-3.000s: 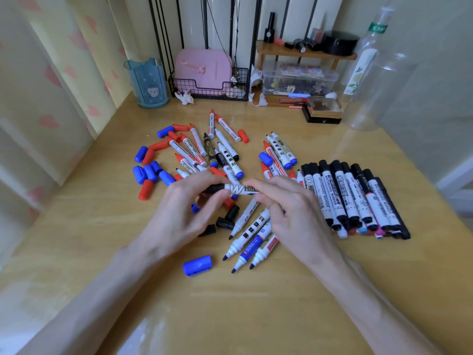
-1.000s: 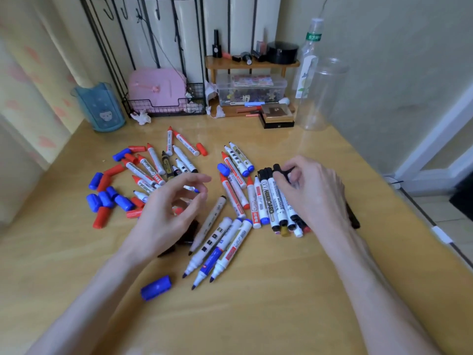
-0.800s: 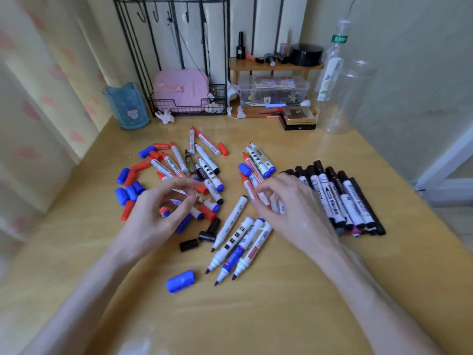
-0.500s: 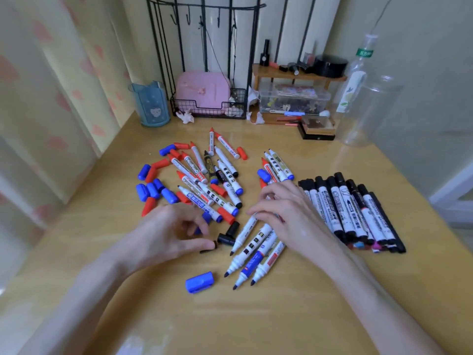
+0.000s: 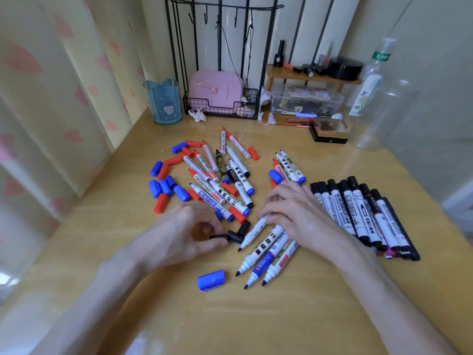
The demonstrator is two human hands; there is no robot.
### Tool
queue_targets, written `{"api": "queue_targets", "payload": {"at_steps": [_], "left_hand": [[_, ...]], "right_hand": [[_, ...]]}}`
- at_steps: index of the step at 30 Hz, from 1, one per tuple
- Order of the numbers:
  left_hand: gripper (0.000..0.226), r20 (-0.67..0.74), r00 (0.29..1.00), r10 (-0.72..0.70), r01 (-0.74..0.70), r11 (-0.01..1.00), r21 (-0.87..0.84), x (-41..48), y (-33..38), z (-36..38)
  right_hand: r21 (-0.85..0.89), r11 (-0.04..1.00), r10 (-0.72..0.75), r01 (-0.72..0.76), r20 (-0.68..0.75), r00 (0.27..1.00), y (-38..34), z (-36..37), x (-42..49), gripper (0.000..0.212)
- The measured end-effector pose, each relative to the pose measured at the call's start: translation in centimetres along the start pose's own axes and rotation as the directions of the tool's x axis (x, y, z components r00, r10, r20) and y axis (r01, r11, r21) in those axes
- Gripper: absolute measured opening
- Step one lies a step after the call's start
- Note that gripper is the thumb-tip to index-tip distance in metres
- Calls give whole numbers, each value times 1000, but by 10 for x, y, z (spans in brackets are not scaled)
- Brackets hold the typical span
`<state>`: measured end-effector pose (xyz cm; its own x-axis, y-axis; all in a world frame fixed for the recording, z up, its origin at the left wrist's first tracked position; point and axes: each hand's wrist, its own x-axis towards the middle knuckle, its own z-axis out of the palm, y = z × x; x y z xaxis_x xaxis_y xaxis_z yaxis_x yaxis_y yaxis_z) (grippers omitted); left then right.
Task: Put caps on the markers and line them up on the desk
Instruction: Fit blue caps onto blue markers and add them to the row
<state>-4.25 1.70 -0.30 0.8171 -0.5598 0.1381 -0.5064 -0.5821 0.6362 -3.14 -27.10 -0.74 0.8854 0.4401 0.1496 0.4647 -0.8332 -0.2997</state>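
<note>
So I'm mid-way through the black ones. My left hand (image 5: 179, 237) has thumb and forefinger pinched narrow on a black cap (image 5: 235, 237), low on the desk (image 5: 281, 316) around the middle. My right hand (image 5: 299, 219) is curled over the back end of an uncapped black marker (image 5: 252, 233) whose tip points down at me, just beside that cap. They're close but not joined yet, so I'd call this the pick-up before capping.

Next move, I reckon: lift both, turn the cap's open end to the tip and push till it seats, then lay the marker onto the row of capped black markers (image 5: 358, 213) toward the right edge, barrels parallel.

Plenty left after that:
- three more uncapped markers (image 5: 266, 254) touching the one I'm holding
- a second black cap (image 5: 243, 227) right next to the first
- a lone blue cap (image 5: 211, 279) nearer the front edge
- the red and blue marker pile (image 5: 217, 175) mid-desk, with loose red and blue caps (image 5: 163, 188) off toward the left edge
</note>
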Motion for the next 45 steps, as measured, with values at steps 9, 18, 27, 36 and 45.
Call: {"api": "queue_targets", "payload": {"at_steps": [9, 18, 27, 36, 45], "left_hand": [[26, -254, 967, -12, -19, 993, -121, 5, -10, 7], [29, -309, 949, -64, -1, 979, -206, 7, -12, 12], [24, -291, 956, -24, -28, 984, -174, 7, -11, 15], [31, -352, 929, 109, -99, 994, 46, 9, -11, 17], [28, -381, 913, 145, -143, 989, 33, 8, -5, 21]], "right_hand": [[62, 997, 51, -36, -259, 965, 8, -18, -16, 16], [137, 991, 37, 6, -310, 950, -12, -16, -26, 26], [91, 995, -11, 42, -314, 949, -24, -14, -25, 26], [107, 992, -28, 66, -321, 947, -31, -10, -27, 22], [174, 976, -65, 131, -343, 937, -34, 2, -26, 47]]}}
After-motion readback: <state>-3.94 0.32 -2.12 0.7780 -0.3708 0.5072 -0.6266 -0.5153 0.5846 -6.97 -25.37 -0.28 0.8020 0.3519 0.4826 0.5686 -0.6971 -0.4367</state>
